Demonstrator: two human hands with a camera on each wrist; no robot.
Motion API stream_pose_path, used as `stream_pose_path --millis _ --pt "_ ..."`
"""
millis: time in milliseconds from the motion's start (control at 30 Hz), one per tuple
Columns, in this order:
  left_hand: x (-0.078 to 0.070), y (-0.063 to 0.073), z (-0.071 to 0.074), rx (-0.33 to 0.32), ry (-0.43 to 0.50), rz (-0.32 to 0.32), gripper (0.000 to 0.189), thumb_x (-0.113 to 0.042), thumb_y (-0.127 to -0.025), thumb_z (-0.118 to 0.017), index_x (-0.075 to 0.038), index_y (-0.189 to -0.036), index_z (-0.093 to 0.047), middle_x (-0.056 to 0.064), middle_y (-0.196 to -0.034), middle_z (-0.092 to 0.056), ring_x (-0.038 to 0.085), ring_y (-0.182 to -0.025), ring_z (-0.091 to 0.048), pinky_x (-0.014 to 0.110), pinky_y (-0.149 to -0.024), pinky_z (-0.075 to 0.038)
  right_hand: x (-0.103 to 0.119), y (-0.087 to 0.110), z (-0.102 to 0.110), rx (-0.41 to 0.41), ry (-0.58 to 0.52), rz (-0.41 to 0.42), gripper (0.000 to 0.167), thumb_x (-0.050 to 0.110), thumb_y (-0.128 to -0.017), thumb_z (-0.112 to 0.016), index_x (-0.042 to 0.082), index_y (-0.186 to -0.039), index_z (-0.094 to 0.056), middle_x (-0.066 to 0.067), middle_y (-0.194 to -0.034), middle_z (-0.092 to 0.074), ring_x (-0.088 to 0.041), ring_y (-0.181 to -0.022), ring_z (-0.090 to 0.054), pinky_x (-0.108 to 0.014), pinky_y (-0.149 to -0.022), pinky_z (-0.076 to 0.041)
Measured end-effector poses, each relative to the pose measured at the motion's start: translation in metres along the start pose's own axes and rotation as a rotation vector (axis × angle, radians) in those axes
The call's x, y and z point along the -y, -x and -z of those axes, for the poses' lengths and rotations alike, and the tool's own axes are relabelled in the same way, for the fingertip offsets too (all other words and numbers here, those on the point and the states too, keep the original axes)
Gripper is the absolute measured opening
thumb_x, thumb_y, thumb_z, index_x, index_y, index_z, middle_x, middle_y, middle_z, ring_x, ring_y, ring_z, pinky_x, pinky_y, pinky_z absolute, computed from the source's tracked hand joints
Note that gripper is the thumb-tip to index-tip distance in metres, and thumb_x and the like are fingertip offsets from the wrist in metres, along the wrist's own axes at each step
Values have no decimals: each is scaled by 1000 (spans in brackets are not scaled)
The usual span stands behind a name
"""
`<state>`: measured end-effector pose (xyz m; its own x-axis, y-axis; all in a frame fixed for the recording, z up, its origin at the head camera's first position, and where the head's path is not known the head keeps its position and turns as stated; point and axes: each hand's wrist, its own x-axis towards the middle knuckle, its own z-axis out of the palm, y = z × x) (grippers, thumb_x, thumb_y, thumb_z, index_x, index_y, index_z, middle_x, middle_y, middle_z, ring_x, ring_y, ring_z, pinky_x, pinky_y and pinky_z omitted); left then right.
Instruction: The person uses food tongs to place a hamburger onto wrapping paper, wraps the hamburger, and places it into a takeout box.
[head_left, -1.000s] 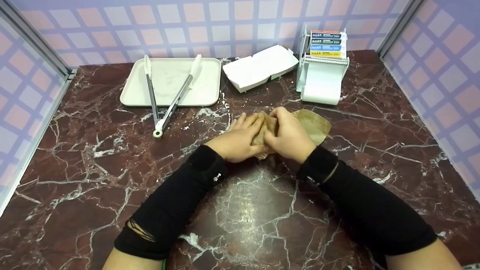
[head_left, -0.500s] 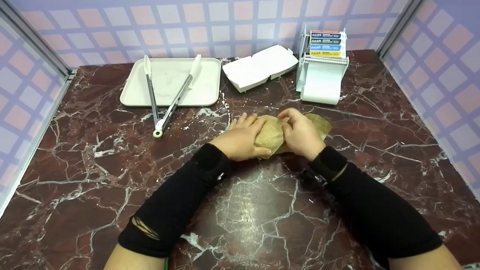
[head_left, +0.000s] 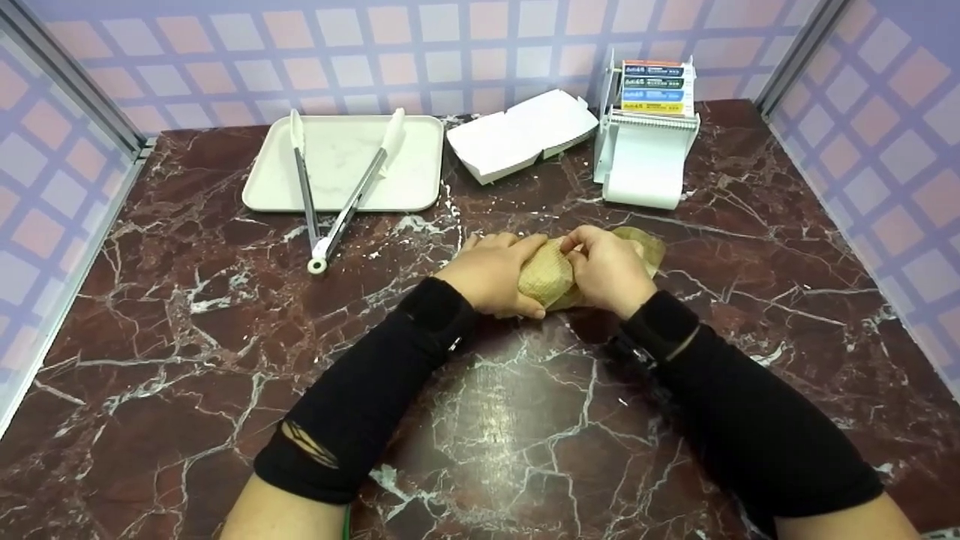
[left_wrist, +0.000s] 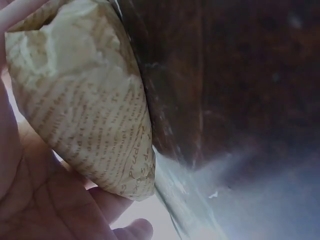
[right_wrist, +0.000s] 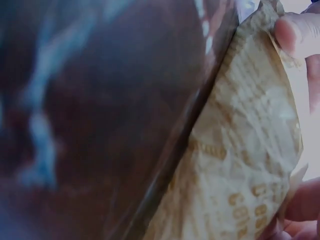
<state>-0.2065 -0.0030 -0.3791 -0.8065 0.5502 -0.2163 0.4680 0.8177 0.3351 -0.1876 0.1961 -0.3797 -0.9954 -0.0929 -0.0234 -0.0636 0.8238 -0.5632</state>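
Note:
Brown printed wrapping paper (head_left: 546, 279) is folded into a rounded bundle on the table in the head view; its contents are hidden. At its left end, my left hand (head_left: 491, 271) cups the bundle, thumb on the near side and index finger on the far side. The left wrist view shows the smooth, text-covered paper (left_wrist: 90, 110) against the palm. My right hand (head_left: 609, 268) pinches the paper at the bundle's right side. In the right wrist view, the thumb presses a creased edge of the paper (right_wrist: 245, 130). A loose flap sticks out beyond the right hand.
Metal tongs (head_left: 316, 247) with white tips lie across a pale tray (head_left: 262, 180) at the back left. A white paper box (head_left: 517, 135) stands behind the hands. Right of it is a label dispenser (head_left: 645, 150) holding several small coloured boxes. Patterned walls surround the dark marbled table (head_left: 495, 420).
A fold of paper over the bundle has been laid flat to the right. My left hand has shifted right and drawn in its spread fingers; my right hand has moved slightly right.

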Motion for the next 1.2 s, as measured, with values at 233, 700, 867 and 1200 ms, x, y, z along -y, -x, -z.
stream_pose_path --millis 233,700,867,1200 --pt "1 -2 -1 -13 -37 -16 107 -55 -78 -86 -30 -166 -30 10 -145 -52 33 -135 -50 54 -126 -31 -2 0 -1 14 47 21 13 14 -101 -65 10 -113 -68 -15 -98 -76 -36 -92 -69 -60 -116 -23" --pt "25 22 -2 2 19 21 104 -41 -80 -84 -28 -167 -28 13 -165 -40 36 -155 -34 60 -133 -8 -8 -1 22 22 -48 21 22 18 -104 -63 9 -123 -68 -14 -121 -72 -34 -107 -67 -54 -106 -48" --pt "27 24 -1 11 37 30 104 -42 -81 -84 -29 -167 -27 12 -171 -33 38 -157 -30 60 -133 -8 -27 -7 38 110 -52 -16 49 30 -105 -63 4 -146 -54 -22 -148 -55 -41 -136 -52 -61 -119 -40" --pt "28 27 -2 12 46 59 103 -40 -84 -84 -30 -168 -26 10 -169 -36 36 -157 -31 61 -133 -5 -56 -19 38 234 -47 -16 49 19 -95 -73 0 -139 -61 -17 -116 -72 -30 -102 -66 -46 -97 -53"
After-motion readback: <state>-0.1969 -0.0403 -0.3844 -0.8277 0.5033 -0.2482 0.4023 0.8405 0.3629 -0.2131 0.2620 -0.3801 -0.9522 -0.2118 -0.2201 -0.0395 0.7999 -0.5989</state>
